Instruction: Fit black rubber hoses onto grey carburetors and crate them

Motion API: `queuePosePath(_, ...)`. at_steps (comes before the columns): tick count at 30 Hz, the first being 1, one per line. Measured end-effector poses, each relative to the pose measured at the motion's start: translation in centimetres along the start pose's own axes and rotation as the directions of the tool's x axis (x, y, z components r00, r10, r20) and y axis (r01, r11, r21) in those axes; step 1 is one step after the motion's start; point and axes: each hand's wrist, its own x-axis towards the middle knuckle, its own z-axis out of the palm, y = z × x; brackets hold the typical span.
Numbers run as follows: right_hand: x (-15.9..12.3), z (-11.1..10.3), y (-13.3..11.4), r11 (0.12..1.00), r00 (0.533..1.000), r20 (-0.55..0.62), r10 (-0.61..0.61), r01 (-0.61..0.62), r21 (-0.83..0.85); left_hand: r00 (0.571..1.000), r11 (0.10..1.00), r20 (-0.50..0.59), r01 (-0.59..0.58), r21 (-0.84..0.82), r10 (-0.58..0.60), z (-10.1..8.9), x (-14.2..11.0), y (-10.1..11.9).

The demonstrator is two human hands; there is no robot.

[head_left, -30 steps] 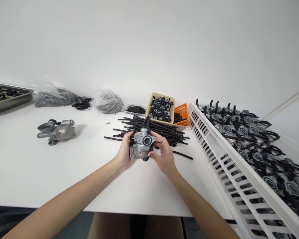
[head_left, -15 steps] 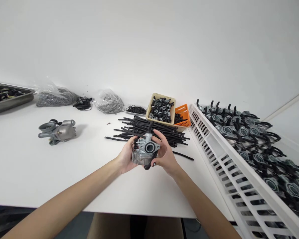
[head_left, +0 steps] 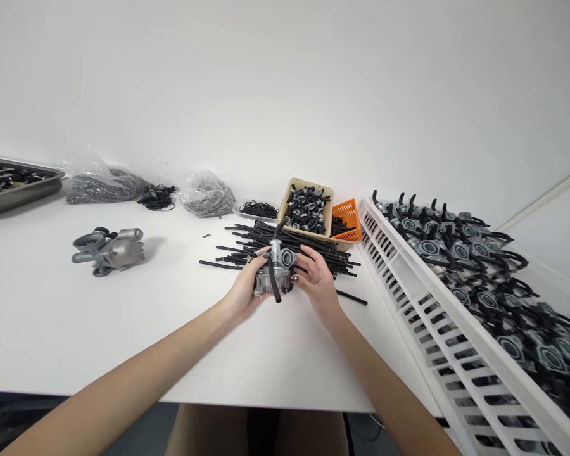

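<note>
A grey metal carburetor [head_left: 272, 278] is held just above the front part of the table, between both hands. My left hand [head_left: 246, 284] grips it from the left, thumb on top and fingers underneath. My right hand [head_left: 317, 284] is closed at its right side, with thumb and fingertips by the round flange. A short black hose [head_left: 274, 282] hangs down the carburetor's front, and a black cap with a bent tube tops it. Behind it lies a pile of black rubber hoses [head_left: 308, 248]. Another carburetor [head_left: 111, 249] rests on the table to the left.
A cream basket [head_left: 331, 215] of small black-and-metal parts and an orange basket [head_left: 356, 221] stand behind the hoses. On the right, a white slotted crate [head_left: 422, 297] holds many carburetors. Plastic bags [head_left: 208, 192] and a metal tray [head_left: 42, 186] line the back left.
The carburetor has been turned in my hands, its round opening now facing more to the right and a black hose showing in front. My left thumb has moved on top.
</note>
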Motion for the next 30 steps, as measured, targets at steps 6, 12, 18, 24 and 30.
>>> queuePosePath(6, -0.6, -0.2, -0.4, 0.966, 0.99, -0.098, -0.098, 0.071, -0.25, 0.934, 0.926, -0.149, -0.28, 0.254, 0.324, 0.2, 0.3, 0.0)
queuePosePath(12, -1.2, 0.2, -0.2, 0.909, 0.977, 0.207, -0.045, 0.126, -0.398, 0.897, 0.851, -0.105, -0.362, 0.379, 0.428, -0.4, 0.2, -0.3)
queuePosePath(18, -1.2, 0.2, 0.2, 0.878, 0.967, 0.194, -0.165, 0.233, -0.417, 0.913, 0.861, -0.093, -0.335, 0.383, 0.397, -0.4, 0.4, -0.6)
queuePosePath(24, -1.4, 0.5, 0.5, 0.889, 0.95, 0.176, -0.258, 0.304, -0.342, 0.921, 0.874, -0.085, -0.329, 0.358, 0.381, -0.2, 0.4, -0.6)
queuePosePath(30, -1.3, 0.5, 0.8, 0.89, 0.946, 0.164, -0.28, 0.32, -0.326, 0.933, 0.888, -0.075, -0.307, 0.342, 0.352, -0.2, 0.1, -0.6)
